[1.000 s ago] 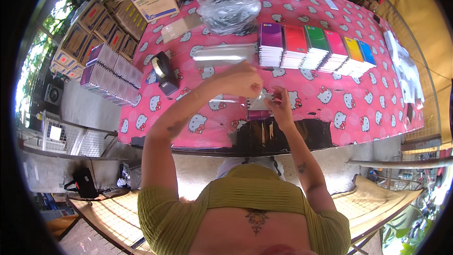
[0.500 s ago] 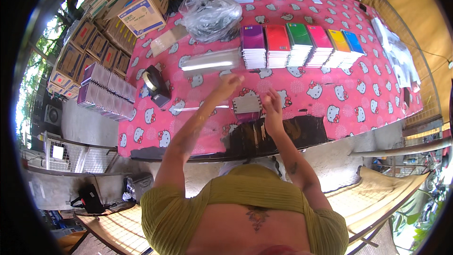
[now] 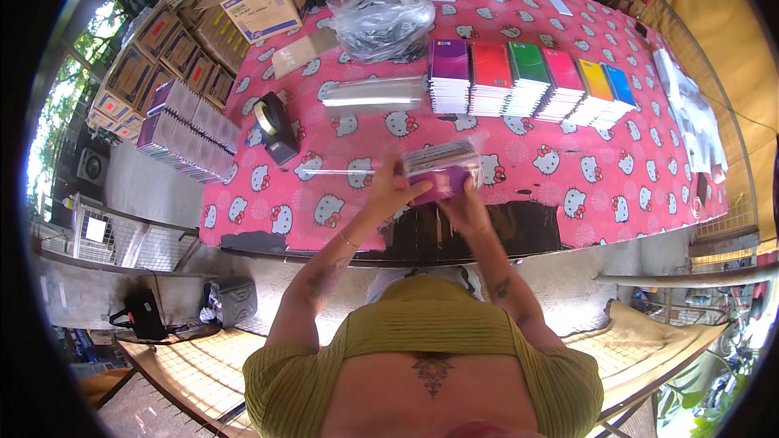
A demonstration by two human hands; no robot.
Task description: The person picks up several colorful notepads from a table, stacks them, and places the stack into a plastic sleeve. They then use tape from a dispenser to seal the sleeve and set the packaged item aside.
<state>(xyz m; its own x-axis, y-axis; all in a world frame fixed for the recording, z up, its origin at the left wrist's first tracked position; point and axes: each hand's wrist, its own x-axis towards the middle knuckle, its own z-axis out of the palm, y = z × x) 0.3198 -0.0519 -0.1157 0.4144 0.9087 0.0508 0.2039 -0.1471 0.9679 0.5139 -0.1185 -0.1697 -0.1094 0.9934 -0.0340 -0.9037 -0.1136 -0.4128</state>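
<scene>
Both hands hold a small stack of notebooks in a clear plastic sleeve [image 3: 441,169] just above the near part of the pink patterned tablecloth [image 3: 568,154]. My left hand [image 3: 392,192] grips its left side with the fingers spread along it. My right hand [image 3: 461,199] supports it from below and is partly hidden behind the stack. A row of coloured notebook stacks [image 3: 527,77] stands further back on the table. A pile of clear plastic sleeves [image 3: 373,95] lies to their left.
A tape dispenser [image 3: 274,126] sits at the table's left. A crumpled plastic bag [image 3: 380,16] and a cardboard box [image 3: 264,0] stand at the back. Wrapped notebook packs [image 3: 182,130] and cartons [image 3: 146,57] are stacked left of the table. Another person sits at the far side.
The bundle has been lifted off the cloth and both hands have closed round it. The left hand has come in from the left onto its side.
</scene>
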